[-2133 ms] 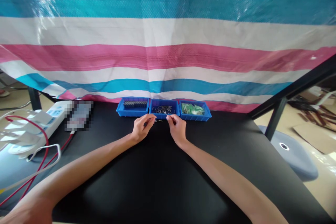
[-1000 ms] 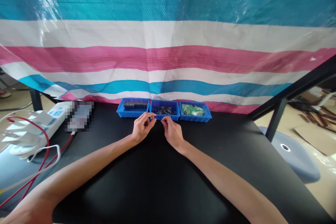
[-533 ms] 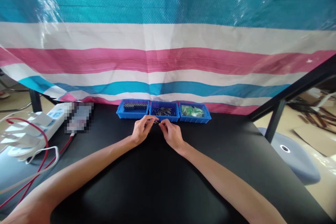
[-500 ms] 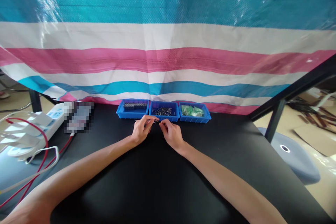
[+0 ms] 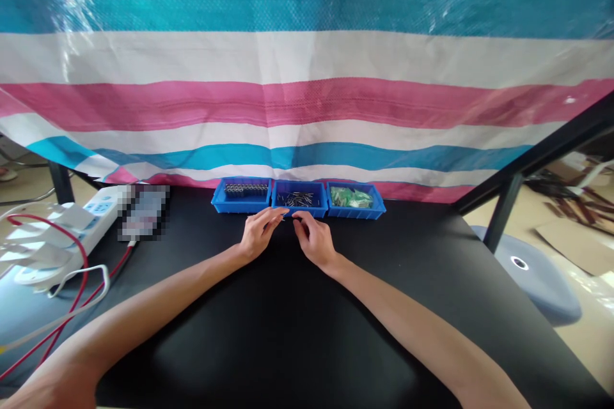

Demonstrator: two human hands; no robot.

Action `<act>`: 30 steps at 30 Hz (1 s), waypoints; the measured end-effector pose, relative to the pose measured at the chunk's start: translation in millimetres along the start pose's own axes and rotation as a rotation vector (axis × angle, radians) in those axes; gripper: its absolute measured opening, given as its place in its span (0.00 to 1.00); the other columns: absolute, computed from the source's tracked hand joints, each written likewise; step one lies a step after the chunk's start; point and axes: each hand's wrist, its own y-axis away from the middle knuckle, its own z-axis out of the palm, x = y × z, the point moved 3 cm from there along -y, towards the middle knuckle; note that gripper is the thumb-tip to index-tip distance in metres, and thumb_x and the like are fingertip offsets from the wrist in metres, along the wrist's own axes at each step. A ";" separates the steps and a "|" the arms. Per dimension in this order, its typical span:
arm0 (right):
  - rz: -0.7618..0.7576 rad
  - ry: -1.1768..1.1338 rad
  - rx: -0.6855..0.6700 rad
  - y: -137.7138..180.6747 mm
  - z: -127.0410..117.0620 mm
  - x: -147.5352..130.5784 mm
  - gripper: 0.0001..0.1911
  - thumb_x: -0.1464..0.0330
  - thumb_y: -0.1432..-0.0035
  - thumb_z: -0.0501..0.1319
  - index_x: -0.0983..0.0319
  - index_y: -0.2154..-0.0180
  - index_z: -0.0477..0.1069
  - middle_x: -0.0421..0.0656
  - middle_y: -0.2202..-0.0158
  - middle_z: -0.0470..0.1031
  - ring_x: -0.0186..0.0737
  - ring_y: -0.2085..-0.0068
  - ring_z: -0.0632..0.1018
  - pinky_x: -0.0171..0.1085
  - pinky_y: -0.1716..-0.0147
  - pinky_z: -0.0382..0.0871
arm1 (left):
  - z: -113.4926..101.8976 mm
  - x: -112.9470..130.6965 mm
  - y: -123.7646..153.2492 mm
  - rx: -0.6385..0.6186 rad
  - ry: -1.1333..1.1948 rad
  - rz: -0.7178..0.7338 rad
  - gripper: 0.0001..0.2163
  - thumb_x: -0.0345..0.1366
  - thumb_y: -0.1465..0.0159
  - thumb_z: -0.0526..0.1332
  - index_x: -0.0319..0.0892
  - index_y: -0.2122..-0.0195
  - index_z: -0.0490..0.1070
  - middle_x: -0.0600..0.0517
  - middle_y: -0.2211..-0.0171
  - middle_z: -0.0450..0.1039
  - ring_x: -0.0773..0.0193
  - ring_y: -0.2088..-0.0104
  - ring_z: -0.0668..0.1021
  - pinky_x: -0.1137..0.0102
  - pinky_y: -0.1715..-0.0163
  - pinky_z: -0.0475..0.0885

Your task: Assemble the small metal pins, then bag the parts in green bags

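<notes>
My left hand (image 5: 259, 234) is closed in a pinch around a thin metal piece (image 5: 283, 218), whose tip shows just past the fingertips. Close on its right, my right hand (image 5: 315, 241) has its fingers curled toward the thumb; whatever they hold, if anything, is too small to make out. Both hands are over the black table in front of the middle blue bin (image 5: 314, 211), which contains several loose thin metal pieces (image 5: 298, 198). In the left blue bin (image 5: 240, 208) stand rows of small metal cylinders (image 5: 246, 190). Green and clear plastic packets (image 5: 351, 198) fill the right blue bin (image 5: 357, 213).
On the left of the black table (image 5: 268, 332) lie a white power strip (image 5: 103, 204) with plugged-in adapters, a blurred-out phone-like device (image 5: 144, 212) and red and white cables (image 5: 81, 262). A striped plastic sheet (image 5: 288, 102) hangs behind the bins. A grey stool (image 5: 532, 281) stands to the right.
The right hand's index finger has lifted and stretched slightly forward from the thumb. My left hand keeps its pinch with little movement. The whole view has shifted slightly.
</notes>
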 end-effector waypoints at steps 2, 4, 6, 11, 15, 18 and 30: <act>-0.013 -0.019 -0.001 0.5 -0.1 0.0 0.13 0.68 0.35 0.51 0.62 0.51 0.67 0.43 0.69 0.77 0.36 0.71 0.78 0.32 0.70 0.68 | 1.0 -2.2 1.0 0.011 0.009 -0.025 0.10 0.35 0.33 0.56 0.42 0.54 0.72 0.49 0.61 0.78 0.68 0.67 0.79 0.75 0.64 0.73; -0.036 -0.040 -0.009 0.9 0.7 -0.3 0.14 0.69 0.35 0.51 0.61 0.49 0.67 0.44 0.62 0.78 0.37 0.67 0.80 0.33 0.66 0.71 | 2.2 -4.4 2.2 0.013 0.023 -0.055 0.10 0.36 0.34 0.58 0.42 0.54 0.72 0.50 0.63 0.79 0.68 0.70 0.80 0.76 0.66 0.73; -0.060 -0.059 -0.021 1.3 1.9 -0.6 0.13 0.70 0.35 0.51 0.60 0.51 0.68 0.45 0.59 0.78 0.39 0.62 0.80 0.34 0.62 0.72 | 3.1 -6.0 3.3 0.010 0.030 -0.079 0.10 0.36 0.35 0.59 0.42 0.54 0.71 0.52 0.66 0.79 0.69 0.72 0.79 0.76 0.68 0.73; -0.079 -0.058 -0.014 1.5 3.2 -1.1 0.10 0.70 0.36 0.53 0.61 0.58 0.72 0.44 0.63 0.79 0.40 0.63 0.80 0.35 0.63 0.73 | 4.1 -7.1 4.0 0.016 0.027 -0.093 0.09 0.38 0.37 0.61 0.41 0.57 0.71 0.56 0.75 0.76 0.70 0.76 0.77 0.77 0.71 0.71; -0.098 -0.084 0.002 0.8 2.9 -1.2 0.10 0.69 0.36 0.54 0.61 0.58 0.73 0.45 0.63 0.79 0.39 0.64 0.80 0.35 0.63 0.73 | 4.0 -6.6 2.9 0.018 0.014 -0.079 0.09 0.39 0.37 0.62 0.41 0.58 0.71 0.57 0.77 0.74 0.72 0.79 0.75 0.78 0.74 0.69; -0.126 -0.103 -0.050 1.1 5.4 -1.1 0.09 0.69 0.36 0.55 0.61 0.60 0.74 0.44 0.63 0.79 0.39 0.63 0.80 0.34 0.63 0.73 | 3.3 -6.7 2.4 0.025 0.003 -0.073 0.09 0.39 0.38 0.62 0.41 0.58 0.71 0.58 0.78 0.73 0.73 0.79 0.74 0.78 0.74 0.69; -0.104 -0.142 0.060 4.2 0.9 1.3 0.10 0.68 0.35 0.54 0.61 0.60 0.74 0.45 0.63 0.79 0.39 0.64 0.80 0.35 0.63 0.73 | 0.9 0.9 -1.0 -0.021 0.010 -0.058 0.07 0.38 0.36 0.60 0.41 0.62 0.73 0.52 0.69 0.76 0.70 0.74 0.75 0.75 0.69 0.71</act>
